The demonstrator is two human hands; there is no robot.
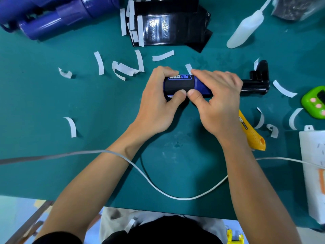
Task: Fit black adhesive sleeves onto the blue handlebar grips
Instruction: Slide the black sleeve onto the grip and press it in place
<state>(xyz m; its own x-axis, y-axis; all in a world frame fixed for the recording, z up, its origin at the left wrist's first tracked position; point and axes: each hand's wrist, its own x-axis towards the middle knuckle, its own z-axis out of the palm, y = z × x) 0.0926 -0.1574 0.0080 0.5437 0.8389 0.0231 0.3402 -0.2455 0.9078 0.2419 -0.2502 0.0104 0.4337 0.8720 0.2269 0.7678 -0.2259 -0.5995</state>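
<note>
A blue handlebar grip point(202, 88) lies sideways at the table's middle, mounted on a black holder point(258, 81) that sticks out to the right. A black adhesive sleeve point(179, 84) with blue lettering wraps its left part. My left hand point(158, 99) grips the sleeved left end, thumb pressing on the sleeve's near edge. My right hand point(218, 101) curls over the grip's right part, its thumb touching the left thumb. More blue grips point(58, 16) lie at the far left. A stack of black sleeves point(167, 27) sits at the back.
Several white backing strips point(123, 67) litter the green mat point(52, 103). A white squeeze bottle point(244, 29) lies at back right. A yellow utility knife point(251, 132), a green timer point(314, 103), a white box point(313, 173) and a white cable point(158, 187) sit nearer.
</note>
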